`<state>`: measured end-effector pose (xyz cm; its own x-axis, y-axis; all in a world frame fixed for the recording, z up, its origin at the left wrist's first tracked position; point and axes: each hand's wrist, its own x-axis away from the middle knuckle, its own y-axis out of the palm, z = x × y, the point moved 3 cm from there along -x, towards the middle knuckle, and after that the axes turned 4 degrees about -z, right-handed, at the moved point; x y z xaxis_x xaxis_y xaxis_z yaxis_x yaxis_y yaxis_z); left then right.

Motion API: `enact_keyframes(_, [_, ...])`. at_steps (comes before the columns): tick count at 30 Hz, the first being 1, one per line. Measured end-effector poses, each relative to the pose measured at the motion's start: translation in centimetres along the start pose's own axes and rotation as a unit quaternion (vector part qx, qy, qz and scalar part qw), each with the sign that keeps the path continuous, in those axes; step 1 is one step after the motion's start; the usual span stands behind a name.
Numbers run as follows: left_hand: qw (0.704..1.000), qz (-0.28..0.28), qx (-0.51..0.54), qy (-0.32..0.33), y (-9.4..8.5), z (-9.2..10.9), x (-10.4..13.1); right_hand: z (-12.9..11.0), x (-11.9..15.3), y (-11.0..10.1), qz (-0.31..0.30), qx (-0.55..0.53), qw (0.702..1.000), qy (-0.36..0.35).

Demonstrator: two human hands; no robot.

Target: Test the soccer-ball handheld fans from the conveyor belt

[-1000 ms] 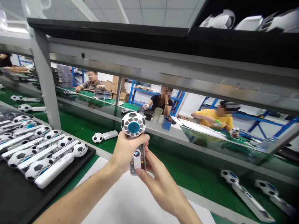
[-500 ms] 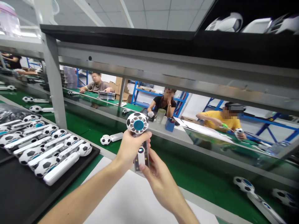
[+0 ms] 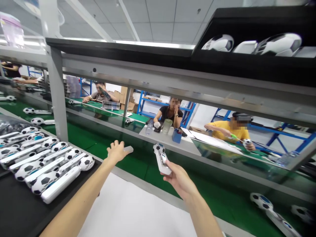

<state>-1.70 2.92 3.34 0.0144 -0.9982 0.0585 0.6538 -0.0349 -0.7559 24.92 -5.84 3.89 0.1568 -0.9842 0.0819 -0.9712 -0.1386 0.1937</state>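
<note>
My right hand [image 3: 179, 177] grips the lower end of the white handle of a handheld fan [image 3: 160, 159] with a soccer-ball head. The fan is tilted over the green conveyor belt, its head pointing away from me. My left hand [image 3: 116, 152] reaches out over the belt, fingers spread. It covers the head of another fan, whose white handle [image 3: 128, 150] sticks out on its right side; whether the fingers touch that fan is hidden. A white sheet [image 3: 133, 210] lies below my forearms.
On the left, a black tray [image 3: 14, 210] carries several soccer-ball fans in rows. More fans [image 3: 261, 201] lie on the belt at right. A grey post [image 3: 58, 98] and an overhead shelf [image 3: 148, 70] frame the space. Several people sit across the line, one holding a green-handled tool [image 3: 233, 136].
My left hand has let go of the fan and moved left over the fan on the belt. My right hand has moved its fan forward and right, tilting it over the belt.
</note>
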Motion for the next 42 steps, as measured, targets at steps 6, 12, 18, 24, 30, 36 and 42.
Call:
enact_keyframes(6, [0.988,0.015,-0.122,-0.096,1.6,-4.9,-2.0,3.0,-2.5,-5.0,0.097,0.133,0.986,0.031])
enact_keyframes(12, [0.995,0.023,-0.099,-0.016,1.1,-2.3,-1.9,4.6,-3.5,-8.5,0.162,0.39,0.901,0.097])
enact_keyframes(18, [0.995,-0.026,0.029,0.09,-0.1,2.6,1.2,1.8,-2.1,-7.3,0.176,0.526,0.831,0.041])
enact_keyframes(24, [0.949,-0.161,0.214,0.165,-1.0,6.3,5.1,-1.4,0.9,0.0,-0.033,0.502,0.853,-0.134])
enact_keyframes(30, [0.919,-0.158,0.313,0.18,-2.4,7.5,6.8,-3.6,3.5,3.2,-0.066,0.508,0.834,-0.207])
enact_keyframes(36, [0.909,-0.108,0.359,0.184,-2.8,8.0,7.2,-4.6,4.9,3.9,-0.076,0.521,0.819,-0.229])
enact_keyframes(42, [0.901,-0.043,0.382,0.201,-3.1,8.9,8.4,-5.2,5.4,4.4,-0.049,0.531,0.813,-0.232])
